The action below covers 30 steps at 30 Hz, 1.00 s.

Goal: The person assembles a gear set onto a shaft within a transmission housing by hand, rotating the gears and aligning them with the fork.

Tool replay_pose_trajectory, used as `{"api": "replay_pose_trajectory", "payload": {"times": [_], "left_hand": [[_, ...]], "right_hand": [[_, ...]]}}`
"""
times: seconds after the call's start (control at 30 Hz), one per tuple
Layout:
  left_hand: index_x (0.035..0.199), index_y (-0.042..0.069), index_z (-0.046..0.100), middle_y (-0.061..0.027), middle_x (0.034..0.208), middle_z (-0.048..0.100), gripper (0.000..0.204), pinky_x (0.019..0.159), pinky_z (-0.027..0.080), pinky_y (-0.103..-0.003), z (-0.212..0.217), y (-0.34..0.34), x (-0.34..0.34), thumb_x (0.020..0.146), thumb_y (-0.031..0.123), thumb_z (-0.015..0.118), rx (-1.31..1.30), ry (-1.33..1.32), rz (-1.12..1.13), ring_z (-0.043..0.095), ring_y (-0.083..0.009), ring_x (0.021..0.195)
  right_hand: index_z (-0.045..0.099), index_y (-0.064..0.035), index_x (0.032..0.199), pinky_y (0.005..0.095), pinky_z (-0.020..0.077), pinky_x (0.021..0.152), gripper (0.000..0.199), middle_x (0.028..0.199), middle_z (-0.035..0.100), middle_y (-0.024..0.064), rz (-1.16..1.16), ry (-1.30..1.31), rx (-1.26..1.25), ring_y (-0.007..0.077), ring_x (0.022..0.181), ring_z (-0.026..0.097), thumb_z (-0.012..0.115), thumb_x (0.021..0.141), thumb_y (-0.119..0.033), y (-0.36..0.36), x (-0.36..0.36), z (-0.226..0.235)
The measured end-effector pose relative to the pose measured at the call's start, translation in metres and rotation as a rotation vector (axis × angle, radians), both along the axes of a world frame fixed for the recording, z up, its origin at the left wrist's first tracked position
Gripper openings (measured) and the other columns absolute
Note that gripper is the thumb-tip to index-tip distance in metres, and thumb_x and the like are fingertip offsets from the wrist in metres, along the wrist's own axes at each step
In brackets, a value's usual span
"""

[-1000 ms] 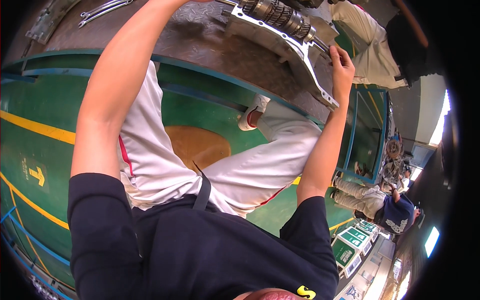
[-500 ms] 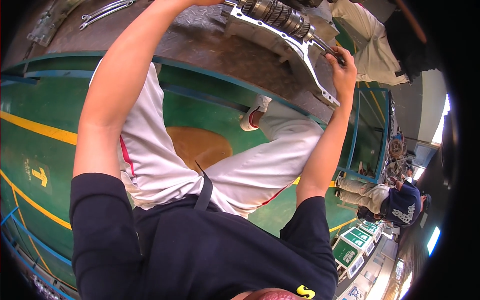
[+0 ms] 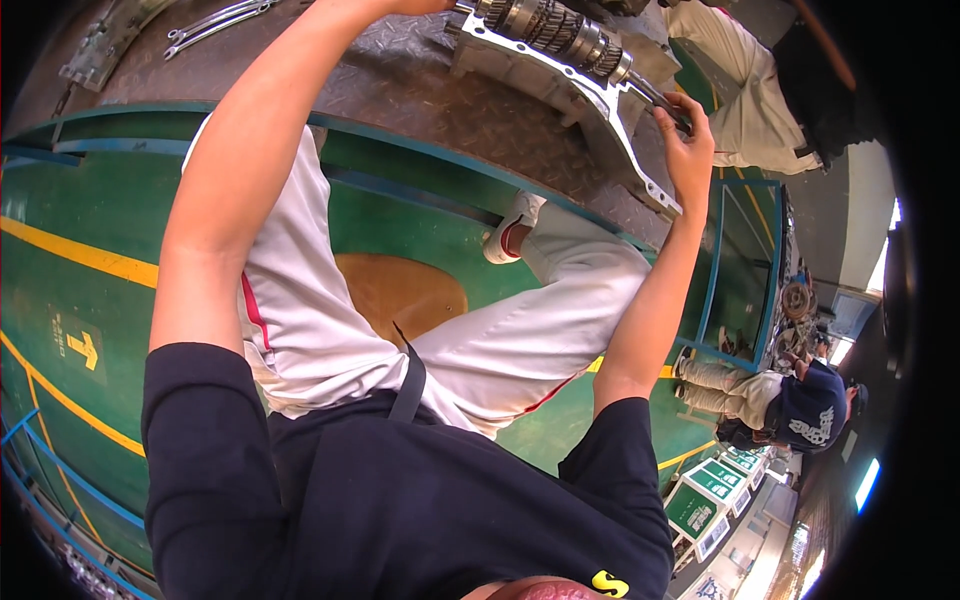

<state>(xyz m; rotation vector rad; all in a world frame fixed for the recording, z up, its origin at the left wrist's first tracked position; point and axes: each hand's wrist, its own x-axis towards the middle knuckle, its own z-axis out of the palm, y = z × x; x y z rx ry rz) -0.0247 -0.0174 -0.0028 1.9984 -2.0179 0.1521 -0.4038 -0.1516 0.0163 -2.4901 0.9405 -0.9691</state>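
A gear shaft (image 3: 560,38) with several toothed gears lies along an open metal gearbox housing (image 3: 592,88) at the top of the view. My right hand (image 3: 688,150) is closed round the thin right end of the shaft, thumb on the near side and fingers over the far side. My left hand (image 3: 420,4) reaches to the shaft's other end at the upper edge. Most of its fingers are cut off by the frame, so its grip is hidden.
The housing rests on a brown tread-plate bench (image 3: 420,105) with a blue-green metal edge (image 3: 400,145). Several wrenches (image 3: 215,28) and another metal casting (image 3: 110,45) lie at the far left. A person in pale trousers (image 3: 735,75) is beyond the bench; another person (image 3: 805,400) stands at right.
Both hands stay at the ends of the gear shaft. The whole picture has shifted very slightly; nothing else has visibly moved.
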Motion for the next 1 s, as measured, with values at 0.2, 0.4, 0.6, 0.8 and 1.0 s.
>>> {"api": "replay_pose_trajectory", "payload": {"times": [0.2, 0.4, 0.6, 0.8, 1.0], "left_hand": [[0.094, 0.005, 0.072, -0.0194, 0.091, 0.070, 0.031, 0.077, 0.054, -0.047, 0.005, 0.009, 0.018, 0.078, 0.033, 0.072, 0.104, 0.030, 0.086, 0.068, -0.0367, 0.088], [0.097, 0.005, 0.073, -0.0229, 0.092, 0.070, 0.036, 0.078, 0.054, -0.046, 0.005, 0.014, 0.036, 0.076, 0.034, 0.072, 0.190, 0.097, 0.145, 0.069, -0.0374, 0.087], [0.089, 0.003, 0.074, -0.0218, 0.088, 0.071, 0.033, 0.076, 0.055, -0.046, -0.008, 0.004, 0.037, 0.076, 0.034, 0.073, 0.155, -0.016, 0.208, 0.069, -0.0380, 0.085], [0.083, 0.003, 0.073, -0.0225, 0.084, 0.070, 0.033, 0.075, 0.056, -0.047, -0.021, 0.002, 0.040, 0.077, 0.035, 0.073, 0.042, -0.121, 0.212, 0.069, -0.0370, 0.082], [0.078, 0.003, 0.066, -0.0195, 0.075, 0.067, 0.016, 0.069, 0.053, -0.050, -0.056, 0.000, 0.024, 0.080, 0.019, 0.067, -0.360, -0.061, 0.285, 0.067, -0.0373, 0.075]], "right_hand": [[0.065, -0.0014, 0.110, 0.0278, 0.0481, 0.080, 0.027, 0.098, 0.067, 0.0096, -0.018, -0.026, 0.064, 0.0152, 0.089, 0.062, 0.075, 0.086, -0.012, -0.005, 0.004, -0.010], [0.065, -0.0021, 0.110, 0.0308, 0.0486, 0.079, 0.026, 0.094, 0.067, 0.0112, 0.008, -0.022, 0.002, 0.0196, 0.088, 0.063, 0.073, 0.088, -0.015, -0.010, 0.001, -0.012], [0.066, 0.0005, 0.102, 0.0362, 0.0468, 0.076, 0.027, 0.089, 0.065, 0.0160, -0.054, 0.142, -0.078, 0.0301, 0.083, 0.060, 0.060, 0.097, -0.025, -0.017, 0.001, -0.007], [0.066, 0.0016, 0.098, 0.0368, 0.0466, 0.076, 0.029, 0.089, 0.065, 0.0154, 0.024, 0.130, -0.164, 0.0328, 0.084, 0.059, 0.058, 0.099, -0.026, -0.017, 0.004, -0.007], [0.065, 0.0012, 0.099, 0.0336, 0.0481, 0.078, 0.022, 0.092, 0.064, 0.0135, 0.095, 0.045, -0.113, 0.0271, 0.085, 0.061, 0.069, 0.091, -0.019, -0.013, 0.002, -0.005]]}}
